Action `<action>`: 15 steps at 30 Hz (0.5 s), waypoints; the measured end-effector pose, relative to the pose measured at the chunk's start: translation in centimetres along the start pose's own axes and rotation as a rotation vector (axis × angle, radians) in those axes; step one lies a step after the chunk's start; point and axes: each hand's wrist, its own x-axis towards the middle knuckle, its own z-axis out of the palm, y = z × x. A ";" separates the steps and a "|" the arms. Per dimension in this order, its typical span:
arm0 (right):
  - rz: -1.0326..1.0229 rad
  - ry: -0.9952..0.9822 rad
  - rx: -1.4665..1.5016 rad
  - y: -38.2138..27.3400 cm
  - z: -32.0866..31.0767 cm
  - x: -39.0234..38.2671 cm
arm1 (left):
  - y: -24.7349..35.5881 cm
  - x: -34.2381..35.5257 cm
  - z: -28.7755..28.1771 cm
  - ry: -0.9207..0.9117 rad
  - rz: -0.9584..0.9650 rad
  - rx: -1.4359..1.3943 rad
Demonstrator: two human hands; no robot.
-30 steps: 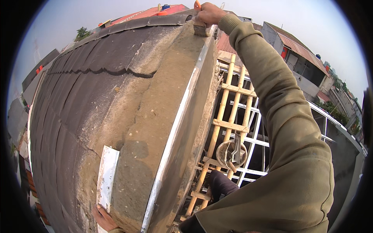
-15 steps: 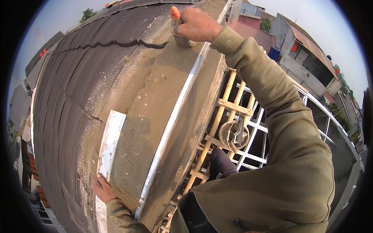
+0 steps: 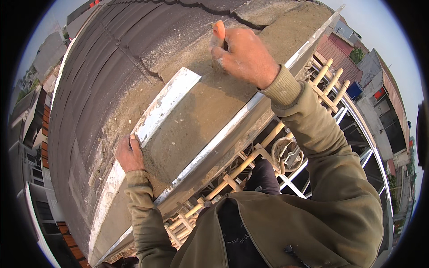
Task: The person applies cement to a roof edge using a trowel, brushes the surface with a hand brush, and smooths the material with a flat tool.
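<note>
Head view: our left hand [image 3: 129, 154] presses its fingers flat on the metal straightedge [image 3: 154, 116], which lies on the wet mortar strip [image 3: 201, 111] along the roof edge. Its long axis runs from 7 to 1 o'clock. Our right hand [image 3: 246, 56] is closed around a small tool [image 3: 218, 38], at 12 o'clock. We judge that steady pressure on the straightedge keeps the mortar level.

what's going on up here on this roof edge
A person on a bamboo scaffold is working wet mortar along the roof edge beside dark tiles. The right hand presses a small orange-handled tool into the mortar. The left hand rests on a flat metal straightedge lying across it. A bucket hangs below.
</note>
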 end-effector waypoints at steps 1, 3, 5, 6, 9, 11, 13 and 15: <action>-0.085 0.019 0.016 -1.0 1.0 -0.6 | -0.1 0.2 0.1 0.032 0.031 0.032; -0.039 -0.048 0.118 -3.1 1.5 -0.4 | 0.4 0.2 -0.8 -0.042 -0.024 0.011; 0.086 -0.100 0.168 -4.9 0.5 0.1 | 0.5 0.0 -1.2 -0.095 -0.066 0.023; 0.109 -0.055 0.150 -5.5 0.5 0.0 | 0.5 0.2 -1.1 -0.110 -0.072 0.041; -0.046 -0.121 0.158 -7.8 3.7 -1.6 | 0.7 0.3 -1.0 -0.096 -0.064 0.049; -0.101 -0.143 0.347 -8.1 4.7 -1.3 | 0.9 0.2 -0.8 -0.097 -0.074 0.003; -0.050 -0.129 0.554 -8.2 4.2 -0.4 | 1.3 0.1 -1.6 -0.123 -0.116 -0.054; -0.172 -0.046 0.288 -7.8 5.4 -0.1 | 1.2 0.1 -2.0 -0.159 -0.132 -0.025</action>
